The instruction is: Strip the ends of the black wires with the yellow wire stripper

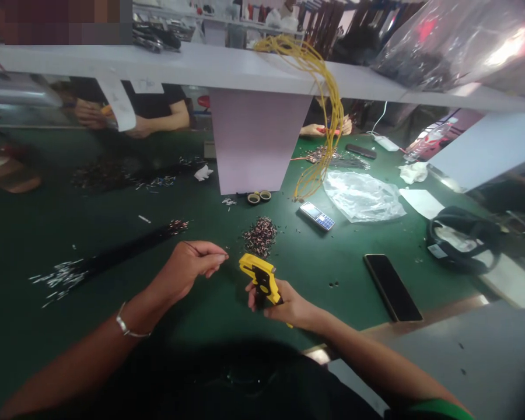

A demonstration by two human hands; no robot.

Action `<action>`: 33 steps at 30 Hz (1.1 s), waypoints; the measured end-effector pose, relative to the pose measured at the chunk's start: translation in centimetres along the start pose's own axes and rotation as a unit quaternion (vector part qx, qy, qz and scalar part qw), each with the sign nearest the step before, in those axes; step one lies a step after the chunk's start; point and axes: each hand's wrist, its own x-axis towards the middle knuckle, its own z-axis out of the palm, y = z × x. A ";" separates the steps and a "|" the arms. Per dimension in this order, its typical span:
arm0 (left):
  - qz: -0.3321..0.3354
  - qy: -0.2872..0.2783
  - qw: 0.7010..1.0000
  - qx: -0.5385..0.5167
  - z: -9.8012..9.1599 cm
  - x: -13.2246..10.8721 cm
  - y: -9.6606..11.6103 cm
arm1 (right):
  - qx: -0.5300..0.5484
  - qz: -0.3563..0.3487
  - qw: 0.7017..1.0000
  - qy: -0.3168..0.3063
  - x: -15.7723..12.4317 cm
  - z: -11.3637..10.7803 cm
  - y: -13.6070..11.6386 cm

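Observation:
My left hand (196, 265), with a bracelet at the wrist, pinches a thin dark wire whose tip shows just past the fingertips. To its right my right hand (284, 303) is wrapped round the handle of a yellow and black hand tool (262, 277). The tool's head points up and left, a short gap from the left fingertips. Behind the tool lies a pile of small dark and reddish pieces (260, 235). A long bundle of black wires (129, 251) with pale ends at the left and reddish ends at the right lies beyond my left hand.
On the green table (332, 256) are a keypad phone (317, 216), a black smartphone (392, 287), a clear plastic bag (363, 196) and a black headband-like object (461, 239). A yellow cable coil (328, 87) hangs from the white shelf (179, 67). Other people's hands work beyond.

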 end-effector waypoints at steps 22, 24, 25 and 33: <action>-0.028 0.005 0.999 0.024 0.4 1.1 -1.2 | 0.036 -0.101 0.989 0.100 8.9 -6.1 -0.2; -0.031 0.000 0.999 0.021 0.5 1.1 -1.3 | 0.030 -0.092 0.990 0.103 8.4 -5.8 -0.4; -0.033 -0.003 0.999 0.020 0.4 1.1 -1.3 | 0.032 -0.090 0.991 0.091 7.8 -5.6 -0.5; -0.011 0.013 0.997 0.070 -0.3 0.6 -0.4 | 0.039 -0.003 0.999 -0.009 2.5 -2.8 0.2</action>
